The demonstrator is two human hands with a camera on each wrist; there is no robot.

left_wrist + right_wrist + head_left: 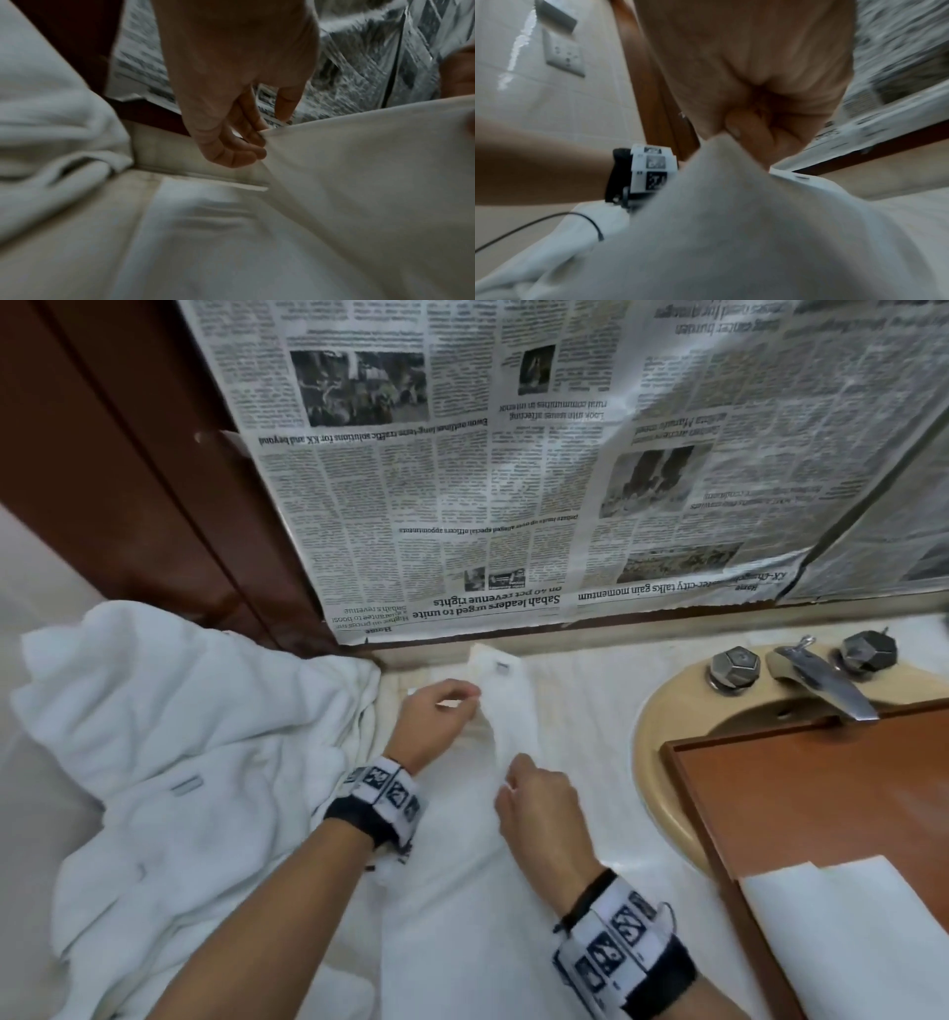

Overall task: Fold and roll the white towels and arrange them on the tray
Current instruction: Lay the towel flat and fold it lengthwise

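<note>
A small white towel [506, 711] lies lengthwise on the marble counter in the head view, one long edge lifted. My left hand [436, 716] pinches that raised edge near the far end; in the left wrist view the left hand [257, 140] holds the taut towel [359, 172] between thumb and fingertips. My right hand [534, 809] pinches the same edge nearer to me, and in the right wrist view the right hand [736, 130] grips a peak of the towel [757, 223]. A wooden tray [821, 793] sits over the sink at right, with a folded white towel [862, 932] on it.
A heap of crumpled white towels [169, 762] fills the left of the counter. A beige sink [652, 742] with a chrome tap [821, 680] lies at right, partly under the tray. Newspaper [513, 480] covers the wall behind. A wall socket [563, 54] shows in the right wrist view.
</note>
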